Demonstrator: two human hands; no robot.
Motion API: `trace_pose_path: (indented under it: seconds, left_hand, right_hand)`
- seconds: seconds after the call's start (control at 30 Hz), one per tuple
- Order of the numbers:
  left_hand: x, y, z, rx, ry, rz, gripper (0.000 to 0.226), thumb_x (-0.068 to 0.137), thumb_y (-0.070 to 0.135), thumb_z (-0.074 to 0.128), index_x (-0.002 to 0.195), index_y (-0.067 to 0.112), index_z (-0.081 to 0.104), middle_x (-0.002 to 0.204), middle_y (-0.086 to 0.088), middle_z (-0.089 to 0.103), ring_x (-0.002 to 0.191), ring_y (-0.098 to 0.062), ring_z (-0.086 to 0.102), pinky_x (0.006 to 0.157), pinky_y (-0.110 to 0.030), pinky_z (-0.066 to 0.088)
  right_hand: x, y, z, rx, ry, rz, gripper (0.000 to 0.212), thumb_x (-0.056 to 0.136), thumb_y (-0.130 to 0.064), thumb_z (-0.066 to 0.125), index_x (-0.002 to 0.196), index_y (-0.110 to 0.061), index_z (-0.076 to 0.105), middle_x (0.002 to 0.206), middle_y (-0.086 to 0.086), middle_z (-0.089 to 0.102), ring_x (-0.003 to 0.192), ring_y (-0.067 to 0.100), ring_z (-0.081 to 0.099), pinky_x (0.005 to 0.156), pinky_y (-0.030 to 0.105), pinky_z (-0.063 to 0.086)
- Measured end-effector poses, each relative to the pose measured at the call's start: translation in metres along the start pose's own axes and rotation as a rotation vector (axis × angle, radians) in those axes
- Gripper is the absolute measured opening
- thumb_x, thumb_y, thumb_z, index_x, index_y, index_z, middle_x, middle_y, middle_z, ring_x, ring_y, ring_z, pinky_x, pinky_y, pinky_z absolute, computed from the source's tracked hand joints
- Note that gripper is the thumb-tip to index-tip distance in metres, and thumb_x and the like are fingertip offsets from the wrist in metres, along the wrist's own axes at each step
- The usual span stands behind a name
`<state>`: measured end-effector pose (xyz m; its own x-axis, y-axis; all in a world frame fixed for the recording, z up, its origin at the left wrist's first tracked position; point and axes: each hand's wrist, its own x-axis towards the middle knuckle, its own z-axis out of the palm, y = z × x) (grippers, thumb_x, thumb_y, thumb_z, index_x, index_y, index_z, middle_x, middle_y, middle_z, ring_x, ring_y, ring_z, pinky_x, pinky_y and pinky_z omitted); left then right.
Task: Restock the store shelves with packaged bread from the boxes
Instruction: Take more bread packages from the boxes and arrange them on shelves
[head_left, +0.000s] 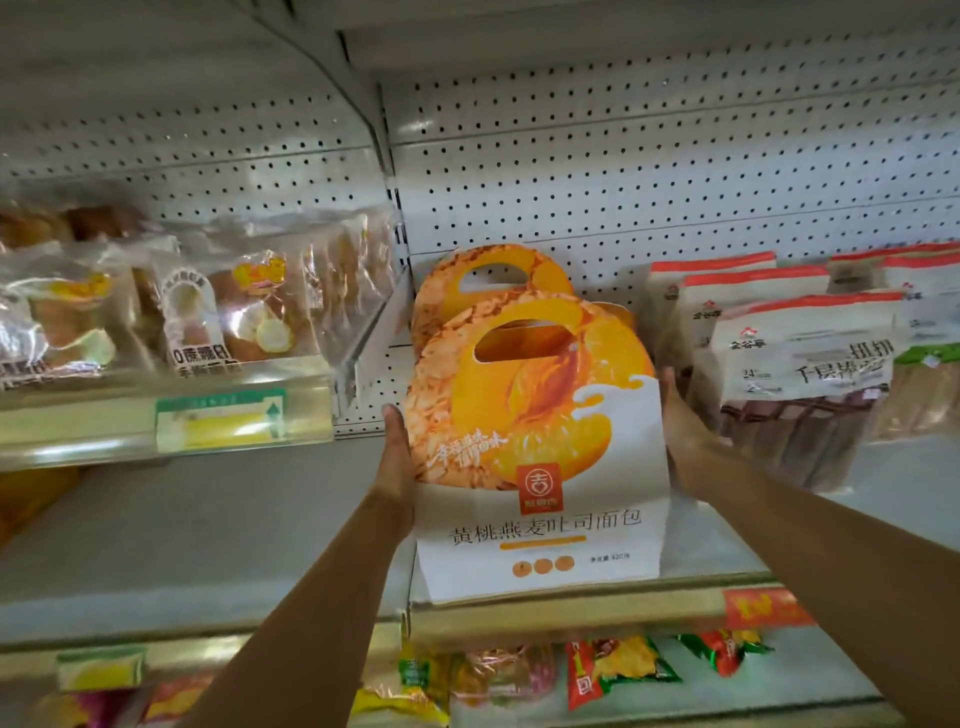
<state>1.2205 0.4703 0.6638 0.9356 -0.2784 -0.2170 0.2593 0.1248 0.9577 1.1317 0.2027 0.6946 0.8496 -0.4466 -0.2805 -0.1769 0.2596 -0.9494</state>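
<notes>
A white and orange peach-print bread box (540, 467) with a cut-out handle stands at the front edge of the grey shelf (208, 545). My left hand (397, 467) presses flat against its left side, thumb pointing up along the edge. My right hand (685, 436) presses against its right side, fingers straight. The fingers of both hands are partly hidden behind the box. A second identical box (467, 280) stands right behind it, against the pegboard back (623, 182).
White bread bags with red tops (800, 353) stand close on the right. Clear-wrapped bread packs (208, 312) fill a higher shelf on the left, above a price label (218, 421). Bare shelf lies left of the box. Colourful snack packs (623, 670) lie on the shelf below.
</notes>
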Motion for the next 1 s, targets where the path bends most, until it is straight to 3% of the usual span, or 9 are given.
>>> trace_pose_path:
  seconds: [0.07, 0.13, 0.3, 0.43, 0.5, 0.57, 0.63, 0.77, 1.0]
  left_hand:
    - [0.002, -0.003, -0.004, -0.031, -0.019, -0.009, 0.083, 0.090, 0.078, 0.011, 0.126, 0.023, 0.062, 0.112, -0.011, 0.074, 0.099, -0.031, 0.072, 0.086, -0.044, 0.056]
    - [0.001, -0.005, -0.007, -0.043, -0.015, -0.002, 0.082, 0.091, 0.077, 0.013, 0.136, 0.023, 0.055, 0.126, -0.013, 0.067, 0.113, -0.033, 0.065, 0.096, -0.048, 0.051]
    - [-0.001, -0.004, -0.009, -0.072, -0.035, 0.050, 0.082, 0.092, 0.075, 0.014, 0.137, 0.020, 0.056, 0.122, -0.014, 0.069, 0.112, -0.033, 0.066, 0.089, -0.042, 0.055]
    - [-0.020, -0.022, -0.010, -0.054, -0.046, 0.172, 0.083, 0.088, 0.080, 0.023, 0.140, 0.022, 0.052, 0.128, -0.013, 0.067, 0.116, -0.033, 0.064, 0.102, -0.054, 0.047]
    - [-0.028, -0.041, -0.012, 0.037, -0.064, 0.277, 0.083, 0.084, 0.084, 0.035, 0.142, 0.027, 0.049, 0.134, -0.009, 0.063, 0.122, -0.030, 0.061, 0.105, -0.057, 0.043]
    - [-0.032, -0.049, -0.007, 0.135, -0.005, 0.376, 0.080, 0.082, 0.083, 0.042, 0.138, 0.028, 0.053, 0.128, -0.004, 0.066, 0.118, -0.025, 0.063, 0.102, -0.052, 0.047]
    - [-0.033, -0.047, -0.001, 0.145, 0.054, 0.444, 0.069, 0.084, 0.076, 0.049, 0.132, 0.027, 0.057, 0.121, -0.001, 0.070, 0.112, -0.022, 0.066, 0.097, -0.044, 0.052]
    - [-0.024, -0.039, 0.004, 0.083, 0.121, 0.433, 0.050, 0.085, 0.056, 0.059, 0.122, 0.022, 0.064, 0.103, -0.004, 0.075, 0.094, -0.022, 0.071, 0.073, -0.024, 0.055]
    - [-0.014, -0.038, 0.004, 0.091, 0.158, 0.413, 0.053, 0.087, 0.060, 0.062, 0.124, 0.022, 0.065, 0.111, -0.003, 0.074, 0.106, -0.023, 0.069, 0.091, -0.037, 0.054]
  right_hand:
    - [0.007, 0.004, 0.003, 0.061, -0.079, 0.026, 0.072, 0.092, -0.072, 0.028, 0.135, -0.021, 0.053, 0.132, 0.012, 0.061, 0.118, 0.034, 0.057, 0.109, 0.051, 0.038]
    - [0.019, 0.011, 0.001, 0.083, -0.093, 0.033, 0.076, 0.089, -0.076, 0.031, 0.140, -0.024, 0.051, 0.132, 0.011, 0.062, 0.120, 0.037, 0.056, 0.109, 0.055, 0.037]
    - [0.015, 0.013, 0.003, 0.093, 0.005, 0.020, 0.071, 0.084, -0.081, 0.030, 0.118, -0.027, 0.062, 0.106, 0.008, 0.070, 0.100, 0.032, 0.064, 0.095, 0.047, 0.048]
    - [0.016, 0.056, -0.009, 0.119, 0.208, -0.124, 0.109, 0.051, -0.101, 0.041, 0.133, -0.030, 0.056, 0.129, 0.003, 0.064, 0.117, 0.027, 0.060, 0.104, 0.050, 0.045]
    - [-0.008, 0.065, 0.004, 0.116, 0.250, -0.149, 0.092, 0.070, -0.091, 0.039, 0.132, -0.025, 0.057, 0.129, -0.002, 0.060, 0.114, 0.022, 0.057, 0.103, 0.039, 0.043]
    - [-0.011, 0.072, 0.011, 0.140, 0.289, -0.188, 0.059, 0.096, -0.063, 0.034, 0.131, -0.020, 0.056, 0.123, 0.000, 0.058, 0.108, 0.020, 0.053, 0.095, 0.031, 0.039]
    - [-0.009, 0.068, 0.018, 0.155, 0.326, -0.208, 0.047, 0.101, -0.052, 0.034, 0.127, -0.020, 0.056, 0.119, 0.002, 0.058, 0.106, 0.021, 0.052, 0.091, 0.029, 0.038]
    - [0.001, 0.064, 0.027, 0.148, 0.369, -0.213, 0.040, 0.100, -0.054, 0.036, 0.117, -0.024, 0.055, 0.119, 0.001, 0.057, 0.110, 0.022, 0.052, 0.097, 0.034, 0.040]
    - [0.005, 0.064, 0.029, 0.114, 0.362, -0.195, 0.053, 0.096, -0.059, 0.037, 0.123, -0.021, 0.061, 0.125, 0.003, 0.064, 0.115, 0.023, 0.057, 0.103, 0.040, 0.042]
